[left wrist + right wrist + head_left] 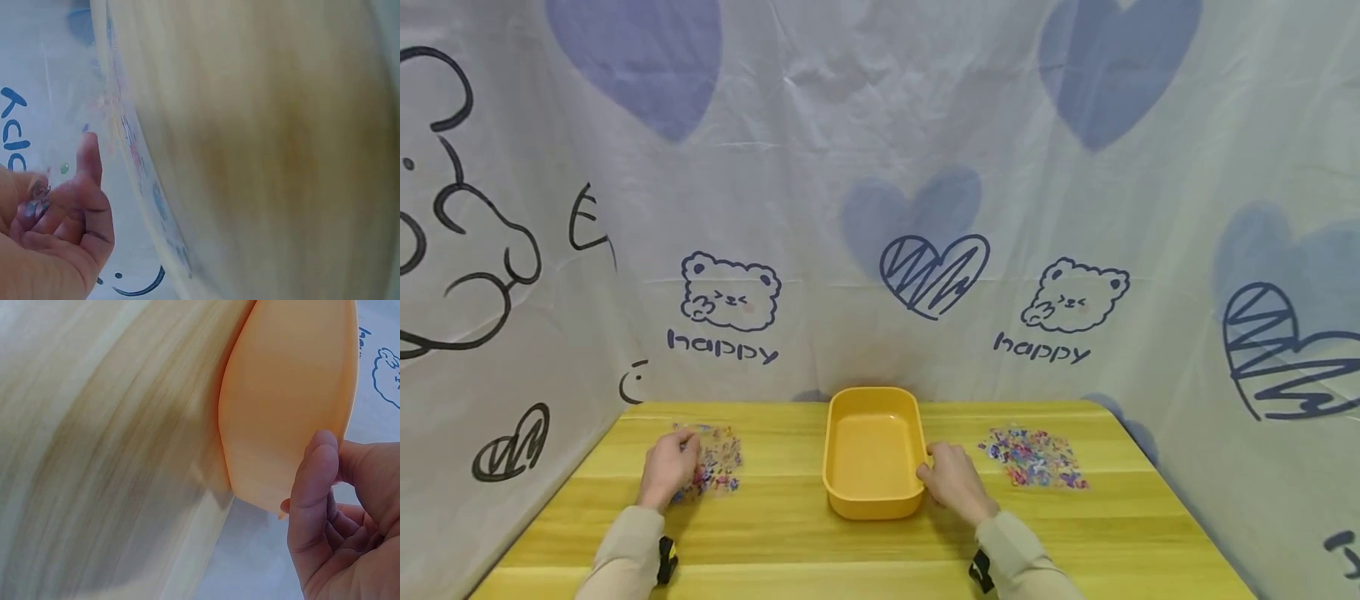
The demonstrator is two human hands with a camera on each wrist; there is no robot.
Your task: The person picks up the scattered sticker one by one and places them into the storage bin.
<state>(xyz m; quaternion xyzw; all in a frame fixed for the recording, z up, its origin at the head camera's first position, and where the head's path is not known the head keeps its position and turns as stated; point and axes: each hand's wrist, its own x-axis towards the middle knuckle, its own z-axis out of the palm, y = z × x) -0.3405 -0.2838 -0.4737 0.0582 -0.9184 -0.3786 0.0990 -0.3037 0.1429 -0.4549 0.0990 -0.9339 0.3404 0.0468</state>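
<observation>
A yellow rectangular bin (pixel 874 508), with nothing visible inside, stands at the middle of the table. My right hand (pixel 953 479) pinches its right rim between thumb and fingers; in the right wrist view the fingertips (pixel 322 456) meet the bin's edge. At the left, a flat patch of small multicoloured pieces (pixel 722 458) lies on the table. Over its left side is my left hand (pixel 668 468), covering part of it. In the left wrist view the thumb and curled fingers hold a few small shiny pieces (pixel 40 200), while another finger points outward. Their exact kind is too small to tell.
A second patch of small multicoloured pieces (pixel 1033 457) lies to the right of my right hand. The wood-grain table (pixel 790 550) ends at the back against a white curtain (pixel 865 350) with hearts and bears. More curtain hangs at both sides.
</observation>
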